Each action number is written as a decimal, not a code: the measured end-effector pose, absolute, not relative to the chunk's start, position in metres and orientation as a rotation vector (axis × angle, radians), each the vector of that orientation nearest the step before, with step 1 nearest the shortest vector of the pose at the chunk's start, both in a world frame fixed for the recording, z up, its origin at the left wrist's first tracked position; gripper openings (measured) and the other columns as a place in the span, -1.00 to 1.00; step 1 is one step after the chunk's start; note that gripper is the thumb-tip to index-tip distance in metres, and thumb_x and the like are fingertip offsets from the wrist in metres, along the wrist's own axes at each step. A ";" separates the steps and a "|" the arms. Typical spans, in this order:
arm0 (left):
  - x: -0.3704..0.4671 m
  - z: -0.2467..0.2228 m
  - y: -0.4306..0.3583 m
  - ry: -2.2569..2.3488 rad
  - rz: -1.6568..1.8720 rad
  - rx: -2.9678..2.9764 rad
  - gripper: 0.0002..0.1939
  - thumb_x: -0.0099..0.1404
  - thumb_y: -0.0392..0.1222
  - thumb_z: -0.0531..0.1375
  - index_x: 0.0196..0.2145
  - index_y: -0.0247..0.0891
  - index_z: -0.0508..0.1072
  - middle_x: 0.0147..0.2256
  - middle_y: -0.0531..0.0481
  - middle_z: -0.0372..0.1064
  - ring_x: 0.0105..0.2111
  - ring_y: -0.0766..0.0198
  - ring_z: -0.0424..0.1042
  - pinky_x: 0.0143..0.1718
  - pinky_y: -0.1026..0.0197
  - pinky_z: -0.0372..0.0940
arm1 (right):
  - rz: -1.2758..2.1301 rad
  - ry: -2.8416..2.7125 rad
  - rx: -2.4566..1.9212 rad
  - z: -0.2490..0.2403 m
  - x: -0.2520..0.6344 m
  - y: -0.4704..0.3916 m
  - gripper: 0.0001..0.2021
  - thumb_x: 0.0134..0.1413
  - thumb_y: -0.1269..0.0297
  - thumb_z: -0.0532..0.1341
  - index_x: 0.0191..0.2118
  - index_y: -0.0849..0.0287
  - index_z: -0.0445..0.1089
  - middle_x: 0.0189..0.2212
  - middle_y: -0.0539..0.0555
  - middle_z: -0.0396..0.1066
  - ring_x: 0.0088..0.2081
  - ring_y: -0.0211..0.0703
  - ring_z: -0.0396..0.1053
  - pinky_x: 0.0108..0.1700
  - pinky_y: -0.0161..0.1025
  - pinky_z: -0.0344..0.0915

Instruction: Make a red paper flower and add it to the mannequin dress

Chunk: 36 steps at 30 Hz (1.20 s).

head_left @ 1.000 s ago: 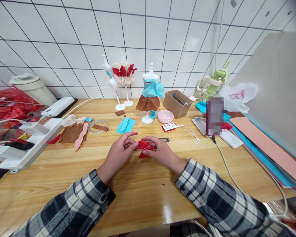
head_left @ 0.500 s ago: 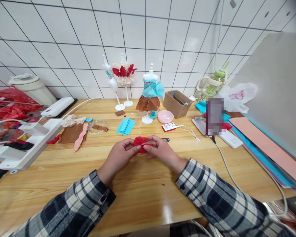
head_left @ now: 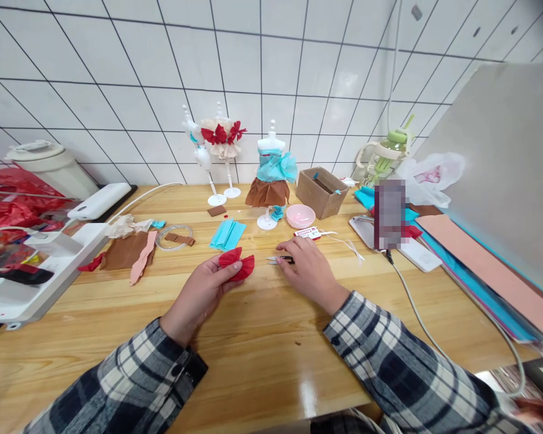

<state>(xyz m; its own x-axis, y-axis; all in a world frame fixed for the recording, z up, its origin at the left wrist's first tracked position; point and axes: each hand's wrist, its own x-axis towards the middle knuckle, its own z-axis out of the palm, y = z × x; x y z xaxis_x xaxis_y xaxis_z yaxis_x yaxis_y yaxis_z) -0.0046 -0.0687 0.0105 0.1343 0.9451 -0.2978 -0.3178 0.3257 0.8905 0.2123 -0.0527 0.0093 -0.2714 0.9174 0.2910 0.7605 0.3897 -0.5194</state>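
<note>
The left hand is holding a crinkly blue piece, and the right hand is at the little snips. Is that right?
Not quite: the crinkly piece in the left hand is red, not blue, as the head view shows. The right hand is at the little snips, just as you said.

A green-lidded bottle stands beside a plastic bag near the tiled wall.

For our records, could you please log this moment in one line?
left hand: holding pleated red bow | right hand: at black-handled metal snips | surface: wooden table
</note>
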 end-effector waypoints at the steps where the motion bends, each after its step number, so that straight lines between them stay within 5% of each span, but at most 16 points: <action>1: -0.006 0.012 -0.069 1.032 1.061 0.739 -0.77 0.06 -0.27 0.35 -0.27 -0.29 0.50 -0.28 -0.05 0.55 -0.32 0.31 0.50 -0.23 0.30 0.39 | 0.251 -2.180 -1.486 0.008 0.217 -0.050 -0.81 0.15 0.25 0.12 -0.14 0.16 0.37 -0.16 0.18 0.34 -0.06 -0.01 0.23 0.00 -0.07 0.15; 8: -0.008 0.011 -0.071 1.063 1.053 0.695 -0.71 0.04 -0.29 0.36 -0.22 -0.29 0.49 -0.35 -0.04 0.54 -0.38 0.36 0.50 -0.31 0.37 0.39 | 0.350 -2.318 -1.582 -0.003 0.226 -0.041 -0.98 0.08 0.41 0.15 -0.35 0.16 0.29 -0.32 0.07 0.36 -0.22 -0.13 0.27 -0.21 -0.26 0.14; 16: -0.006 -0.003 -0.055 1.131 1.215 0.796 -0.72 0.02 -0.23 0.38 -0.27 -0.25 0.49 -0.41 0.08 0.51 -0.53 0.49 0.38 -0.56 0.49 0.21 | 0.945 -2.067 -1.439 0.010 0.208 -0.064 -0.93 0.14 0.37 0.02 -0.26 0.11 0.07 -0.50 -0.08 0.26 -0.45 -0.24 0.23 -0.40 -0.32 0.05; 21: -0.005 -0.007 -0.040 1.060 1.148 0.785 -0.70 -0.04 -0.21 0.40 -0.30 -0.26 0.49 -0.35 0.02 0.53 -0.36 0.33 0.49 -0.30 0.36 0.34 | 1.173 -1.971 -1.316 0.004 0.200 -0.063 -0.74 0.31 0.10 -0.18 -0.26 0.11 0.12 -0.52 -0.08 0.20 -0.45 -0.26 0.22 -0.38 -0.31 0.10; 24: -0.007 -0.009 -0.038 1.053 1.102 0.829 -0.71 -0.01 -0.18 0.39 -0.29 -0.25 0.50 -0.35 0.01 0.54 -0.35 0.32 0.50 -0.22 0.31 0.35 | 1.183 -1.969 -1.351 0.001 0.200 -0.061 -0.73 0.28 0.06 -0.11 -0.27 0.11 0.17 -0.51 -0.07 0.24 -0.45 -0.27 0.23 -0.38 -0.32 0.10; 36: -0.005 -0.009 -0.042 1.107 1.062 0.956 -0.73 -0.02 -0.16 0.39 -0.34 -0.23 0.46 -0.36 0.04 0.55 -0.34 0.28 0.52 -0.19 0.25 0.35 | 1.318 -1.814 -1.381 -0.004 0.193 -0.065 -0.62 0.23 -0.01 -0.04 -0.27 0.16 0.36 -0.64 -0.10 0.21 -0.55 -0.33 0.20 -0.46 -0.37 0.11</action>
